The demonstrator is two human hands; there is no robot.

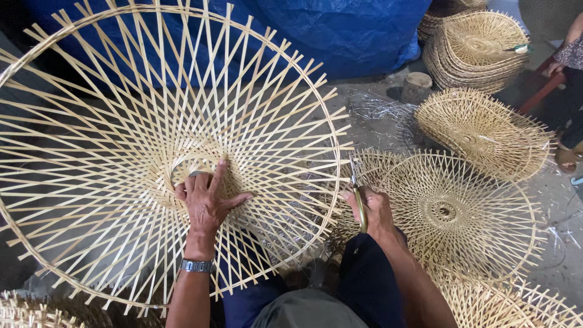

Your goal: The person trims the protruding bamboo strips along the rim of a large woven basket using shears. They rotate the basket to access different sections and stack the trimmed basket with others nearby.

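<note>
Clearly the work turns on steadiness: the left hand [206,197] lies flat, fingers spread, on the woven hub of the large bamboo frame [91,182], which rests tilted across the person's lap. It grips nothing; it only presses the lattice down. The right hand [375,212] is closed around the yellow-handled scissors [357,193], blades pointing up and away, just beside the frame's outer hoop where strip ends stick out. To do this well, the pressing palm should probably stay firm at the centre so the springy slats do not shift while the blades meet each protruding end close to the rim.

Thin, pale, flat strips radiate from a small ring and cross in an open star lattice, bound by a round hoop. Smaller finished frames [455,212] lie on the floor at the right, more are stacked [477,51] behind, near a blue tarpaulin [340,30]. A metal wristwatch [197,265] sits on the left wrist.
</note>
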